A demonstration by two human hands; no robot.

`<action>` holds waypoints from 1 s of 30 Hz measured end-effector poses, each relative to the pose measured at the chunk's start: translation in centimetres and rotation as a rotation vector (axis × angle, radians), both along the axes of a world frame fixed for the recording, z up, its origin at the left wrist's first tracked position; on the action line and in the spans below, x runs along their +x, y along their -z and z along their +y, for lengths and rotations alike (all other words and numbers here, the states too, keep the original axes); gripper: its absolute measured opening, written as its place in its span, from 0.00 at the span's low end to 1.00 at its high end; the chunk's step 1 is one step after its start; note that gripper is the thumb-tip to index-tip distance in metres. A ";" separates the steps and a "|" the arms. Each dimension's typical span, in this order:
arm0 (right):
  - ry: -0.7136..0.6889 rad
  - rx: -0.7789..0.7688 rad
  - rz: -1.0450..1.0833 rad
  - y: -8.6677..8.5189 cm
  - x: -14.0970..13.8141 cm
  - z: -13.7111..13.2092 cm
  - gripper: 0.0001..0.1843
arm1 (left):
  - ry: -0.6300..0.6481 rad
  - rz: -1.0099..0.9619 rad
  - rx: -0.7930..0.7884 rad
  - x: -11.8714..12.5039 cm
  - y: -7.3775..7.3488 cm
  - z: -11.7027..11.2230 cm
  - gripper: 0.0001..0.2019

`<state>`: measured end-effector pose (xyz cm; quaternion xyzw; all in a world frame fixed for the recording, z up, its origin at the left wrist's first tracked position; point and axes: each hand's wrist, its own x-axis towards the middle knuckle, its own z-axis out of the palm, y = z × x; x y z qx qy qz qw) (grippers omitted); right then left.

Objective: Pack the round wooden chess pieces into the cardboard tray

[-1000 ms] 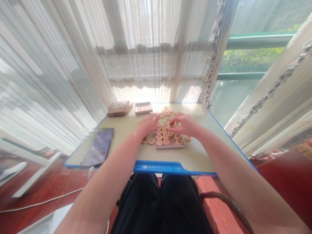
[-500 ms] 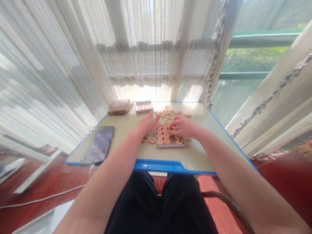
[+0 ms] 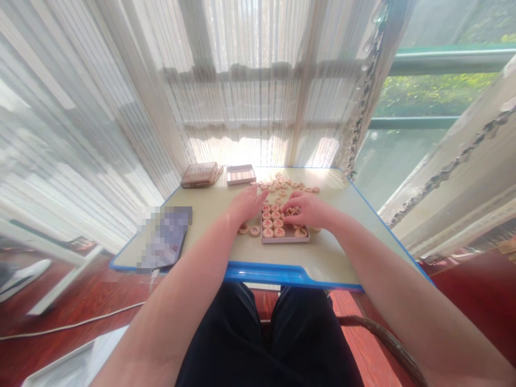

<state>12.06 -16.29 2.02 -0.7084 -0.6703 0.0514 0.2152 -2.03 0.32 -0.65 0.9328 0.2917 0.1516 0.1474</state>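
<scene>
A shallow box stands on the table in front of me, with round wooden xiangqi pieces laid in rows in it. Red-marked pieces fill its left side; at its near right corner lies a dark-marked piece. My right hand reaches over the right part of the box, thumb and fingers around a dark-marked xiangqi piece. The hand covers part of the pieces there. My left hand hovers or rests just left of the box, fingers extended and holding nothing. Two loose pieces lie below it.
More loose pieces are scattered behind the box. Further back sit an open tray-like lid and a brown flat box. A phone with a cable lies at left. The table has a blue edge.
The whole view has shifted slightly, so the table and box appear a little further right. Both hands keep nearly the same places relative to the box.
</scene>
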 end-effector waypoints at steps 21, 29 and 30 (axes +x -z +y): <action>0.220 0.238 0.185 1.0 2.2 1.0 0.17 | 0.037 0.048 0.043 0.1 0.2 0.4 0.29; 0.429 0.073 -0.141 4.3 7.0 2.2 0.21 | 0.059 0.041 0.032 -0.1 0.0 0.1 0.29; 0.423 0.051 -0.152 4.3 7.2 2.2 0.21 | 0.057 0.040 0.030 -0.1 0.0 0.1 0.29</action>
